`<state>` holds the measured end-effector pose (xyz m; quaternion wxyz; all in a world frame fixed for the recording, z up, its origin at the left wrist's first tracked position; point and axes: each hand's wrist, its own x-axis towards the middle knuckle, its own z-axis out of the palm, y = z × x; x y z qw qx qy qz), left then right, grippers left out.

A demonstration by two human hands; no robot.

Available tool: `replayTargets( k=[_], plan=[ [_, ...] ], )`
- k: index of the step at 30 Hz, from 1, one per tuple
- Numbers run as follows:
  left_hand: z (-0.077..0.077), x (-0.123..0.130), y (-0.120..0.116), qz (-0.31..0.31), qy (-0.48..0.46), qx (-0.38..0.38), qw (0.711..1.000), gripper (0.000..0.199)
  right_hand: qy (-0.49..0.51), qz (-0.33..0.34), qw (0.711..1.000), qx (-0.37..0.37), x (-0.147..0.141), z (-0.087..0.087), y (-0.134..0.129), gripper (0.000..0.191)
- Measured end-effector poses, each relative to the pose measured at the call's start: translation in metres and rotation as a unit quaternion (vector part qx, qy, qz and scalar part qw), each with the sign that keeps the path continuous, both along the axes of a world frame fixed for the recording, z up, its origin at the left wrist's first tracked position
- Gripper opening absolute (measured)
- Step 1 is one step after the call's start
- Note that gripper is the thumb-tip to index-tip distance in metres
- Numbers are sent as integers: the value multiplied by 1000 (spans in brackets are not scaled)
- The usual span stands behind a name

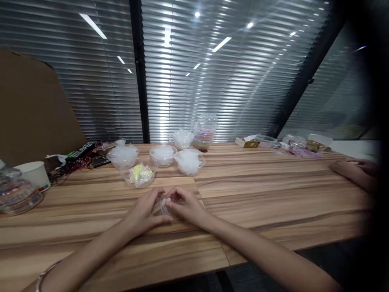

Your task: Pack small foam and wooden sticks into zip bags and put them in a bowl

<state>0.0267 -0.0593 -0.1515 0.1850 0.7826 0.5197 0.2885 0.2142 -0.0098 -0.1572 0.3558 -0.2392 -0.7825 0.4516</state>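
Observation:
In the middle of the table, my left hand [148, 213] curves its fingers and thumb around a small clear plastic piece [164, 206], whose exact kind I cannot make out. My right hand [184, 206] faces it, thumb and fingertips pinched on a small whitish bit [168, 200] at the edge of the clear piece. Just beyond my hands is a clear bowl [129, 178] with yellow pieces in clear wrapping [140, 173]. Behind it, several clear bowls hold white, translucent bundles [188, 161].
A stack of clear tubs [205, 132] stands near the blinds. At left are a white paper cup [33, 176], clear jars [20, 196], and dark electronics with wires [82, 156]. A tissue box [247, 142] sits at back right. Another person's hand [349, 168] rests at far right.

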Motion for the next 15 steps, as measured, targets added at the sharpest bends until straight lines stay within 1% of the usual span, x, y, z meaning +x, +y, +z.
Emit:
replayTargets(
  k=[4, 8, 10, 15],
  plan=[
    [2, 3, -5, -34, -30, -8, 999, 65, 8, -31, 999, 16, 0, -1, 3, 12],
    [-1, 2, -4, -61, -47, 11, 997, 65, 36, -49, 998, 23, 0, 1, 8, 12],
    [-3, 0, -2, -56, -33, 26, 998, 64, 43, -46, 998, 17, 1, 2, 9, 12],
    [-7, -3, 0, -10, 20, 74, 997, 61, 30, -49, 998, 1, 0, -1, 12, 14]
  ],
)
